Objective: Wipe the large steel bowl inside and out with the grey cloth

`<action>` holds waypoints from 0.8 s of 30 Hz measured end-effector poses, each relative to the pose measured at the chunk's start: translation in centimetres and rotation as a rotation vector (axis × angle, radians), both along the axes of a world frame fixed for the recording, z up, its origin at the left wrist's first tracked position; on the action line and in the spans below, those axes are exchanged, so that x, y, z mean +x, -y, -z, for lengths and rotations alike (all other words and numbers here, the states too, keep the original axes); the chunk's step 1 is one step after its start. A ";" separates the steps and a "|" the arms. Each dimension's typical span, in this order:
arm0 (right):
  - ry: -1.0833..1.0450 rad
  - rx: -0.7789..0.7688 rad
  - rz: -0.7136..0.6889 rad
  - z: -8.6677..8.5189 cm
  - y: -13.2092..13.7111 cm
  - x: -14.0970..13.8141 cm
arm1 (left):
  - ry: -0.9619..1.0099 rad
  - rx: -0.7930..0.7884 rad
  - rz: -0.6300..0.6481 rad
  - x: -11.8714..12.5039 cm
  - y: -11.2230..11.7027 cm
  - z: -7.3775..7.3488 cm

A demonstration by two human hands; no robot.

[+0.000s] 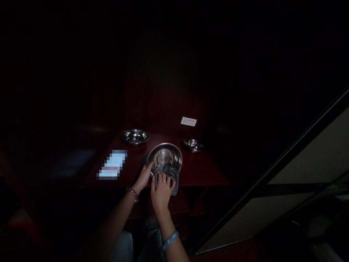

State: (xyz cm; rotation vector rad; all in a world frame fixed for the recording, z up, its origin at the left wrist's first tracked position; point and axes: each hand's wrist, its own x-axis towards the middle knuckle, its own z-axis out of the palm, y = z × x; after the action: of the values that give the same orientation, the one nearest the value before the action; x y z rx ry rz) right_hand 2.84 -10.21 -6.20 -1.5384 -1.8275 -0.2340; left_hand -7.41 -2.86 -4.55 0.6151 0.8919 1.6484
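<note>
A round stainless steel bowl (164, 155) is tilted toward me over the front part of the dark red table. Its left rim is gripped by my left hand (144, 177), with the thumb on the inner side. My right hand (162, 191) presses a grey cloth (175, 174) against the near inside of the bowl, fingers bent over the fabric. Part of the cloth hangs below the near rim. A second steel bowl (135, 137) rests farther back on the left, and a smaller steel bowl (193, 145), perhaps several stacked, sits at the back right.
The dark red table (201, 171) stands against a dark wall bearing a white socket plate (188, 121). A blurred bright rectangle (113, 165) lies at the table's left side. A pale panel with a dark frame (302, 163) slants along the right. Much of the surroundings is too dark to make out.
</note>
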 end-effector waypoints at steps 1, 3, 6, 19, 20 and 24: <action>-0.002 0.011 -0.029 0.0 0.1 0.0 | 0.000 -0.016 -0.006 0.0 0.1 -0.2; -0.011 0.030 -0.084 -0.1 0.2 0.1 | 0.022 -0.027 -0.011 0.1 0.4 -0.8; -0.024 0.042 -0.122 -0.2 0.2 0.3 | 0.090 0.013 0.007 0.0 0.9 -1.6; -0.026 -0.026 -0.267 -0.9 0.2 0.4 | -0.058 0.017 -0.022 -0.6 1.1 -1.2; -0.028 -0.042 -0.288 -0.9 0.2 0.4 | -0.054 0.006 -0.034 -0.6 1.0 -1.0; -0.047 -0.070 -0.358 -1.0 0.2 0.8 | -0.046 0.008 -0.095 -0.7 0.4 -0.7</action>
State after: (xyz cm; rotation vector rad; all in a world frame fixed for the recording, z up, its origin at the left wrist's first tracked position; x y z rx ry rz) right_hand 3.68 -10.36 -5.15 -1.2217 -2.0513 0.0356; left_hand -8.09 -3.28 -3.89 0.6265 0.9605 1.7291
